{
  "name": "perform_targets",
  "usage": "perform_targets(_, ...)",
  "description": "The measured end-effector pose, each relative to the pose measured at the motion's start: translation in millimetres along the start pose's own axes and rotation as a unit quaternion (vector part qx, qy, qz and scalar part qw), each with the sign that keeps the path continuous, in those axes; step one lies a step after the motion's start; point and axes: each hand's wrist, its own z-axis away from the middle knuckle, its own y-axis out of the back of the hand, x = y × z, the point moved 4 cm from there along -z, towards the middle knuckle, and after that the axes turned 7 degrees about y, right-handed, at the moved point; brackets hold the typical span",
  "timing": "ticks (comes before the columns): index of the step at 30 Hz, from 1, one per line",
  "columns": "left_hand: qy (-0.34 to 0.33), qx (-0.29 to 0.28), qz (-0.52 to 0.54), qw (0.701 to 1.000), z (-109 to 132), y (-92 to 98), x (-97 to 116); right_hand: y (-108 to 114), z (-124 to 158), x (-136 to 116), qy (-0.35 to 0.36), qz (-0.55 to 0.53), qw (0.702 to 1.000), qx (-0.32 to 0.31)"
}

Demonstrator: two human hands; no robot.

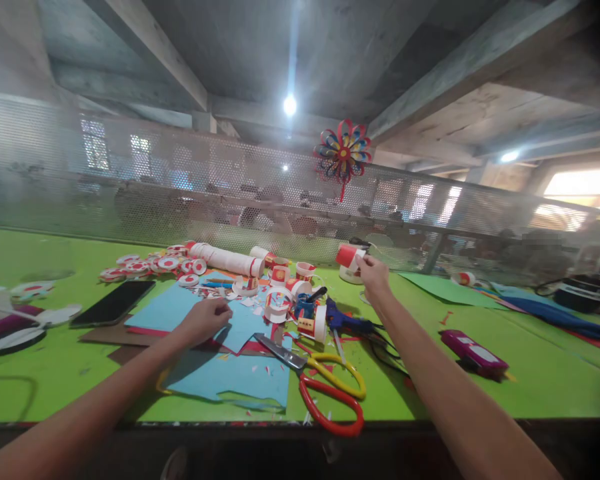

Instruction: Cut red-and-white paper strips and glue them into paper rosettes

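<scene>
My right hand (374, 272) pinches a red-and-white paper cup (348, 255) at the back of the table, just above another white cup piece (351, 275). My left hand (207, 320) is closed over light blue paper (160, 308); whatever its curled fingers hold, if anything, is hidden. Between the hands lie several cut paper cups (279, 305) and paper scraps. Scissors (300, 365) with one yellow and one red handle lie partly on the blue paper. Behind them rests a blue glue gun (347, 320) with a dark cord.
A stack of white cups (227, 259) lies beside several red-and-white discs (150, 265). At left is a black phone (113, 303); at right, a purple box cutter-like object (474, 353) and green paper (450, 291). A perforated screen (260, 193) bearing a paper flower (343, 153) borders the back.
</scene>
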Motion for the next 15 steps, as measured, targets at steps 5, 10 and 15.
perform_targets(5,-0.019,0.013,0.22,0.975,-9.6,25.1,56.0,-22.1,36.1,-71.9,0.066,-0.143,0.984,-0.08)
perform_targets(10,-0.037,-0.035,0.53,0.846,-5.0,32.5,90.1,-45.7,87.2,-120.6,0.1,-0.238,0.94,-0.222)
perform_targets(15,-0.077,-0.043,0.605,0.792,5.8,26.0,83.4,-56.6,107.2,-124.4,0.131,-0.211,0.934,-0.258)
